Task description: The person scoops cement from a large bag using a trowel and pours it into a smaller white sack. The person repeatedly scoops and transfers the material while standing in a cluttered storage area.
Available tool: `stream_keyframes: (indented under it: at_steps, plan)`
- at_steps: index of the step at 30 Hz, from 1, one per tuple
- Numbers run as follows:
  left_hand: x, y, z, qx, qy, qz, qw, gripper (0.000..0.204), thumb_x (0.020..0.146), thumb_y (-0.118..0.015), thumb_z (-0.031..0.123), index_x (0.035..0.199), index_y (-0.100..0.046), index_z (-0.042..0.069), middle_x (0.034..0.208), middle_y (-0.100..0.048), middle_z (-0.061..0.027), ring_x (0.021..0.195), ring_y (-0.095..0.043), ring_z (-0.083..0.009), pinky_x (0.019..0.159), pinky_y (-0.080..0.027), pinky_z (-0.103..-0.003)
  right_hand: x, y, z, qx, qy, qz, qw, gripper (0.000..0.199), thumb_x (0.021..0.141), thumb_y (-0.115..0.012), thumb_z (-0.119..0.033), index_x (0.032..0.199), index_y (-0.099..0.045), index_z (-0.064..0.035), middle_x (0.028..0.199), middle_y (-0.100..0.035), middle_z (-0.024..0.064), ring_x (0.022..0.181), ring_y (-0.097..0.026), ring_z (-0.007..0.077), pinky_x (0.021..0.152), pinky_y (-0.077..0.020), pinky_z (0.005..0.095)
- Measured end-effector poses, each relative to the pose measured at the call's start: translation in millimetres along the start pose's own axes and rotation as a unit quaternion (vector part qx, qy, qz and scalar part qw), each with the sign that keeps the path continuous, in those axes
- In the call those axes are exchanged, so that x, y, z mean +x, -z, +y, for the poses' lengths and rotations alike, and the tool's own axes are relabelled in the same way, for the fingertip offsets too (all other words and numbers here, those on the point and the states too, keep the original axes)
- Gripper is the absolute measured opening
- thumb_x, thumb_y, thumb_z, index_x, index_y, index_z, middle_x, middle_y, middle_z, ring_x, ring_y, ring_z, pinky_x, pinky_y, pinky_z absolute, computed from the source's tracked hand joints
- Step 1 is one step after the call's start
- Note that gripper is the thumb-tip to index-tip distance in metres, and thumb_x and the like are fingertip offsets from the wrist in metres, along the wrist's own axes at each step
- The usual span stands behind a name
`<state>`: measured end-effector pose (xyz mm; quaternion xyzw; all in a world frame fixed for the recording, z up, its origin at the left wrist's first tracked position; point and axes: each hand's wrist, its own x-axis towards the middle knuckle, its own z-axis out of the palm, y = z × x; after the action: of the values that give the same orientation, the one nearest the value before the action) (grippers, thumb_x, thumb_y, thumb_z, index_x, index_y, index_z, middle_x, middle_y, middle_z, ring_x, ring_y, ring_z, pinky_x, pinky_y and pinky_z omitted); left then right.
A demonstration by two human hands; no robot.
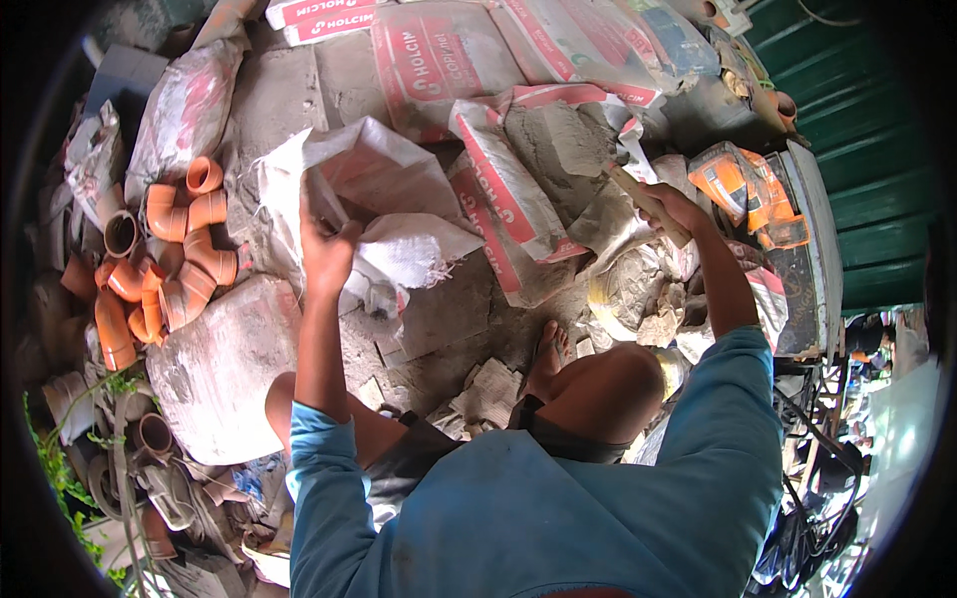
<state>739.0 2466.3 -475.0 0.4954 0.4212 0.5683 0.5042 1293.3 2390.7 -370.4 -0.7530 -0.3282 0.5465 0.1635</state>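
Pointing ahead-left toward cement (560, 140), a tool (628, 186) is gripped by the nearer right hand (677, 207), tip perhaps buried; the sack (407, 171), left of the cement, is clasped by the left hand (329, 251).

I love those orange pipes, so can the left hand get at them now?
Probably, once it lets go: the left hand holds the white sack, but nothing seems to block its way left to the orange pipes.
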Motion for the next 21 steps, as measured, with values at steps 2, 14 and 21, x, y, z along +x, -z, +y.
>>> stream_keyframes:
  at_steps: [2,14,21]
  plan:
    - [-2.9,2.0,3.3,0.004,0.008,-0.004,1.0,0.096,0.074,-0.06,-0.018,0.157,-0.016,0.004,0.129,-0.055,-0.016,0.106,-0.061,-0.023,0.087,-0.053,-0.032,-12.7,-7.0,-15.4,-0.02,-0.011,-0.003,1.0,0.043,0.096,-0.051,-0.053,0.098,-0.058,-0.0114,0.072,-0.054,-0.0014,0.053,-0.045,0.0089,0.047,-0.0372,0.0263]
    - [-3.2,20.1,4.2,-0.019,-0.077,-0.038,0.996,0.087,0.068,-0.067,-0.014,0.147,-0.032,-0.002,0.129,-0.057,-0.0145,0.119,-0.058,-0.0247,0.102,-0.046,-0.035,-25.0,-147.6,-134.9,-0.176,0.042,-0.163,0.97,0.043,0.097,-0.056,-0.047,0.101,-0.06,-0.0048,0.068,-0.054,0.0033,0.048,-0.048,0.0116,0.042,-0.0377,0.0274]
    - [-10.5,24.1,-1.6,0.046,-0.122,0.01,0.991,0.079,0.068,-0.063,-0.012,0.143,-0.039,0.0,0.126,-0.057,-0.0142,0.118,-0.057,-0.0222,0.1,-0.046,-0.033,20.3,-323.8,-169.3,-0.516,0.318,-0.061,0.793,0.036,0.097,-0.056,-0.034,0.097,-0.062,0.0014,0.069,-0.064,0.0143,0.062,-0.068,0.0272,0.053,-0.0522,0.0425]
